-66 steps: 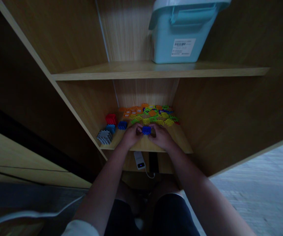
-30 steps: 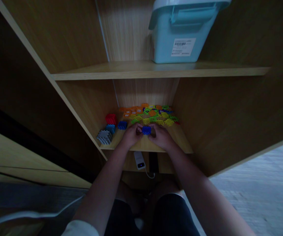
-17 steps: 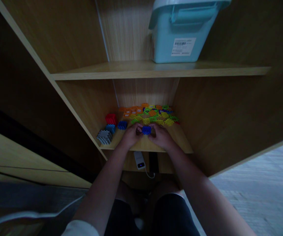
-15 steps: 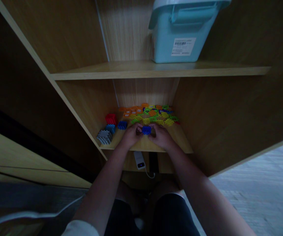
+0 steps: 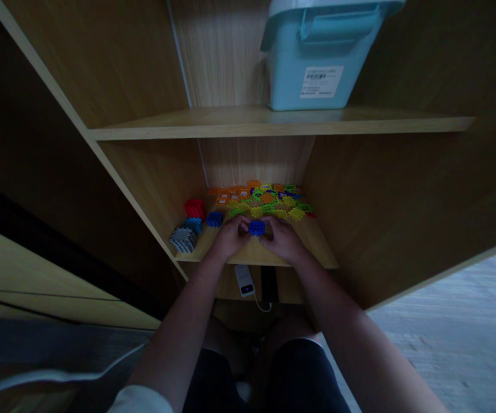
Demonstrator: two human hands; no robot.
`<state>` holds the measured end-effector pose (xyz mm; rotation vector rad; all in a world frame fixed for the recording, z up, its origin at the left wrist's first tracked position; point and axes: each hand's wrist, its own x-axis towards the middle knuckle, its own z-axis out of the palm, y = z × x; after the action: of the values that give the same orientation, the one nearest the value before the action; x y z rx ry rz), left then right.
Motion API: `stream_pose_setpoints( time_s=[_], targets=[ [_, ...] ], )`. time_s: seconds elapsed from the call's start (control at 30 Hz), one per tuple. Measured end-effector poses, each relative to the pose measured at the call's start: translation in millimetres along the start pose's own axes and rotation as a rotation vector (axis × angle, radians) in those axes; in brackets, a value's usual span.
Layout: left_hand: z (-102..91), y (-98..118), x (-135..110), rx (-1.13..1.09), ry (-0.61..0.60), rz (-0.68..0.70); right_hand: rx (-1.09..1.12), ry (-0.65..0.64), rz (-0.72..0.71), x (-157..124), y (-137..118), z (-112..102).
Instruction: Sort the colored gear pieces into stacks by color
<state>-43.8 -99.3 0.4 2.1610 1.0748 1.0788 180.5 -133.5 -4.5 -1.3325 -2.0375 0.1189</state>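
Note:
Between my two hands is a small blue interlocking toy block (image 5: 256, 228) with notched edges. My left hand (image 5: 233, 235) grips its left side with bent fingers, and my right hand (image 5: 281, 236) pinches the right side. Left of my hands on the shelf sits another dark blue block (image 5: 214, 219). Beyond it stand a red block (image 5: 195, 209), a light blue block (image 5: 193, 225) and a grey block (image 5: 183, 240), close together. Behind my hands, flat toothed pieces (image 5: 267, 198) in orange, yellow, green and purple lie spread out.
A light blue lidded bin (image 5: 291, 86) rests on the upper shelf (image 5: 231, 131). Under the working shelf lie a white power bank (image 5: 244, 280) with a cable and a black flat object (image 5: 269, 284). Cabinet side panels (image 5: 386, 195) rise on both sides.

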Motion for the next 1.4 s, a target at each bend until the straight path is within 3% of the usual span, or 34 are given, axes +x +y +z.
stream_pose_setpoints(
  time_s=[0.1, 0.2, 0.37, 0.43, 0.53, 0.6, 0.73, 0.93, 1.23, 1.4],
  targets=[
    [-1.6, 6.8, -5.1, 0.027, 0.005, -0.024, 0.004, 0.001, 0.0, -0.4, 0.7, 0.9],
    [-4.5, 18.4, -26.3, 0.08, 0.037, -0.058, 0.005, -0.001, -0.002, -0.8, 1.6, 1.6],
    [-11.3, 58.1, -107.3, 0.102, 0.064, -0.127, 0.069, -0.012, -0.032, -0.5, 0.5, 1.6],
    [-11.2, 76.8, -147.1, 0.143, -0.033, -0.23, 0.108, -0.023, -0.042, 0.0, -3.8, 3.5],
    [-3.3, 91.8, -202.0, 0.192, -0.292, -0.438, 0.144, -0.038, -0.04, 1.6, -18.2, 12.1],
    [6.5, 87.6, -232.7, 0.149, -0.464, -0.531, 0.153, -0.047, -0.031, 4.1, -33.0, 21.9],
    [26.0, 55.5, -274.1, 0.054, -0.583, -0.611, 0.15, -0.057, -0.033, 13.9, -66.7, 46.4],
    [38.3, 23.8, -279.3, 0.217, -0.702, -0.507, 0.164, -0.069, 0.018, 27.6, -100.0, 76.4],
    [40.9, 29.8, -278.6, 0.225, -0.803, -0.448, 0.191, -0.077, 0.056, 33.9, -116.2, 93.9],
    [34.8, 39.2, -273.3, 0.191, -0.825, -0.419, 0.142, -0.077, 0.001, 31.6, -114.6, 83.2]
  ],
)
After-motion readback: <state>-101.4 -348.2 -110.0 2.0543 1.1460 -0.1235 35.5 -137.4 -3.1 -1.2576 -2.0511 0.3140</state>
